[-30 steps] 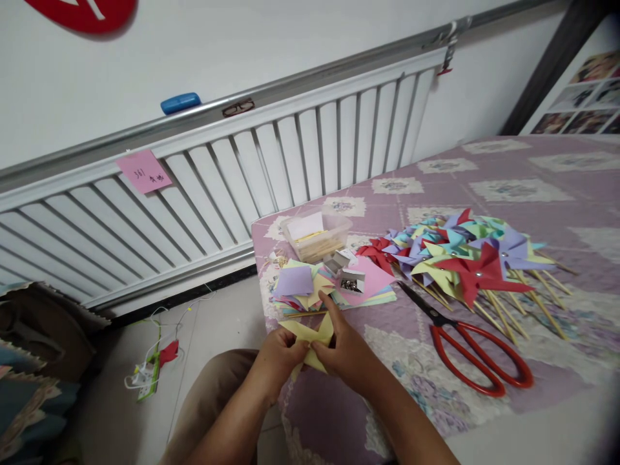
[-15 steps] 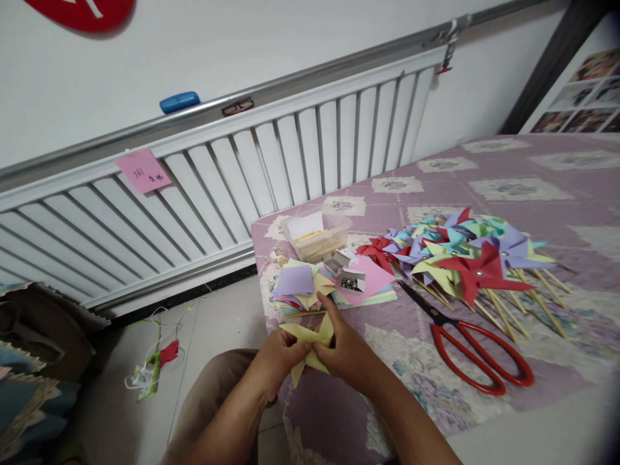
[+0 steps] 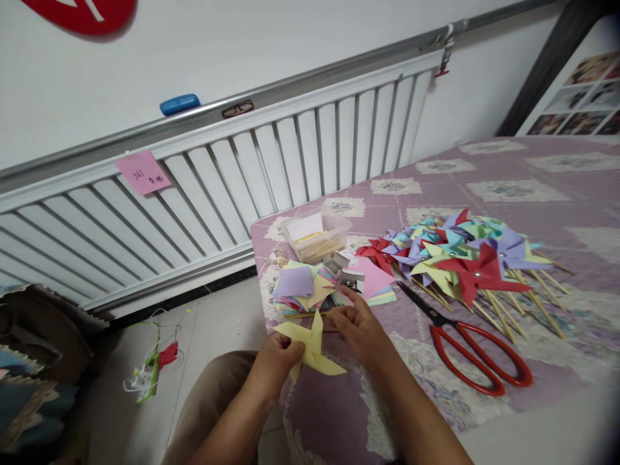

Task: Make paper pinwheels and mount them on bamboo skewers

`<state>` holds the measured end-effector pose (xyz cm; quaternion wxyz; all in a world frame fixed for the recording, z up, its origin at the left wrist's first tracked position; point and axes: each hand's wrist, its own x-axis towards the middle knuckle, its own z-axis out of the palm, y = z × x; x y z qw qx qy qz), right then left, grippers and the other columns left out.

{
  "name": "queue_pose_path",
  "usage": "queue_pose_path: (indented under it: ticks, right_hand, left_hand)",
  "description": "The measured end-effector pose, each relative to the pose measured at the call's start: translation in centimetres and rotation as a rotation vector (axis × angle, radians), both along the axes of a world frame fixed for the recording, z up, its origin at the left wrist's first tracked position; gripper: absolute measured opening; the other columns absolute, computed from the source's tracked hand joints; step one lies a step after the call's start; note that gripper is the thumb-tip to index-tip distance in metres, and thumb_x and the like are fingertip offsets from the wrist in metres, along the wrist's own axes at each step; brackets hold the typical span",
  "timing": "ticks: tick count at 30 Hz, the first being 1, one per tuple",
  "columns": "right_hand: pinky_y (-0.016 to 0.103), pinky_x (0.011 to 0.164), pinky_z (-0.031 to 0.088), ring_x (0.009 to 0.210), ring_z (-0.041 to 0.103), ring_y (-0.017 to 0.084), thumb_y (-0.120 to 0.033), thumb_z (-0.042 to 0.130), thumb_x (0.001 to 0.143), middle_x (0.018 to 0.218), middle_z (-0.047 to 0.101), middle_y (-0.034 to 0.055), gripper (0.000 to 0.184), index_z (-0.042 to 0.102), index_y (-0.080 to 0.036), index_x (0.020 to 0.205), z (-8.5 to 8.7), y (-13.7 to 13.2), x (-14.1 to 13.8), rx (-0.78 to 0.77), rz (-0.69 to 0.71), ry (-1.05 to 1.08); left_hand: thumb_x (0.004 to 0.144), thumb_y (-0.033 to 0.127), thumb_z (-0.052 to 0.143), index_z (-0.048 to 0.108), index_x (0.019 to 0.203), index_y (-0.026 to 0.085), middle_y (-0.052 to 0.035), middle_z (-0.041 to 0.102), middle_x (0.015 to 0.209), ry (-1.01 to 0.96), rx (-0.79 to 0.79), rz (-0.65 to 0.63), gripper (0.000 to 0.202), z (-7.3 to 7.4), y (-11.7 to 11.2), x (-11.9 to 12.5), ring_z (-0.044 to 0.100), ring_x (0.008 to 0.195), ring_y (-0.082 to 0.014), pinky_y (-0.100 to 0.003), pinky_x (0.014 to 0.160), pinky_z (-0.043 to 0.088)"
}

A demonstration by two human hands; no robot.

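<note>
My left hand [image 3: 277,358] pinches a yellow paper pinwheel [image 3: 312,347] near its centre, thumb on top, its folded blades spread out. My right hand [image 3: 357,323] is off the pinwheel, its index finger stretched towards a small open box [image 3: 352,281] of shiny metal fasteners. Its other fingers are partly bent, and I see nothing held in them. Beside the box lie a pink paper sheet [image 3: 371,276] and a stack of coloured paper squares [image 3: 296,282], a purple one on top. A thin stick [image 3: 330,331] shows between the pinwheel and my right hand.
A clear plastic tub [image 3: 317,236] of wooden sticks stands behind the papers. Red-handled scissors [image 3: 465,342] lie open to the right, near a heap of finished pinwheels [image 3: 477,274] on sticks. A patterned cloth [image 3: 426,187] covers the surface; a white radiator [image 3: 290,158] stands behind.
My right hand has let go of the yellow pinwheel and moved up and right towards the fastener box. The pinwheel has turned slightly in my left hand, showing more of its blades.
</note>
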<state>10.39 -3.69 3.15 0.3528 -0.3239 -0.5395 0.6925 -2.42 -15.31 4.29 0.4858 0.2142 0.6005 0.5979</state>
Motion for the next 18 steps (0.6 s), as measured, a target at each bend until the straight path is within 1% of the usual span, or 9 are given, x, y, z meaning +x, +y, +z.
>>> queue_pose_path:
  ticks: [3, 6, 10, 13, 15, 18]
  right_hand:
    - [0.026, 0.058, 0.043, 0.066, 0.057, 0.016, -0.045, 0.065, 0.073, 0.075, 0.061, -0.0014, 0.059, 0.052, -0.018, 0.124, -0.1, 1.3, 1.2, -0.003, -0.110, -0.053]
    - [0.026, 0.057, 0.042, 0.064, 0.057, 0.016, -0.044, 0.065, 0.073, 0.074, 0.063, -0.0008, 0.045, 0.061, -0.019, 0.110, -0.1, 1.7, 2.1, 0.045, -0.137, -0.086]
    - [0.028, 0.061, 0.044, 0.072, 0.061, 0.019, -0.042, 0.062, 0.075, 0.081, 0.070, 0.0037, 0.031, 0.066, -0.019, 0.095, -0.4, 1.5, 2.6, 0.153, -0.085, -0.149]
    - [0.027, 0.058, 0.042, 0.067, 0.058, 0.018, -0.040, 0.059, 0.076, 0.073, 0.067, 0.0014, 0.025, 0.067, -0.019, 0.086, -0.4, 1.6, 3.3, 0.262, -0.100, -0.279]
    - [0.027, 0.058, 0.040, 0.064, 0.055, 0.017, -0.040, 0.057, 0.077, 0.069, 0.064, -0.0003, 0.024, 0.067, -0.019, 0.084, -0.4, 1.9, 4.1, 0.307, -0.124, -0.325]
    - [0.027, 0.061, 0.040, 0.064, 0.053, 0.016, -0.042, 0.056, 0.079, 0.070, 0.061, -0.0009, 0.027, 0.067, -0.018, 0.086, -0.5, 2.7, 5.7, 0.340, -0.225, -0.356]
  left_hand:
    - [0.060, 0.021, 0.074, 0.071, 0.074, 0.012, -0.0045, 0.072, 0.063, -0.141, 0.015, 0.127, 0.017, -0.1, -0.6, -0.3, 0.059, 0.048, -0.0127, -0.023, 0.052, 0.045]
    - [0.063, 0.019, 0.075, 0.068, 0.074, 0.011, -0.0040, 0.070, 0.059, -0.243, 0.013, 0.234, 0.016, -0.5, -1.2, -0.7, 0.058, 0.045, -0.0121, -0.021, 0.049, 0.046]
    - [0.071, 0.013, 0.068, 0.067, 0.082, 0.009, -0.0085, 0.074, 0.070, -0.329, 0.000, 0.296, 0.012, -2.3, -1.8, -1.2, 0.065, 0.053, -0.0146, -0.024, 0.054, 0.053]
    - [0.075, 0.009, 0.065, 0.066, 0.085, 0.008, -0.0101, 0.074, 0.076, -0.362, -0.009, 0.340, 0.011, -3.6, -2.1, -1.4, 0.067, 0.058, -0.0150, -0.024, 0.059, 0.056]
    - [0.076, 0.008, 0.063, 0.066, 0.086, 0.009, -0.0092, 0.074, 0.075, -0.373, -0.006, 0.357, 0.010, -3.9, -2.3, -1.6, 0.068, 0.058, -0.0145, -0.024, 0.060, 0.058]
    - [0.076, 0.007, 0.063, 0.065, 0.083, 0.009, -0.0078, 0.074, 0.074, -0.388, 0.000, 0.352, 0.007, -3.7, -2.4, -1.6, 0.068, 0.058, -0.0140, -0.024, 0.061, 0.058]
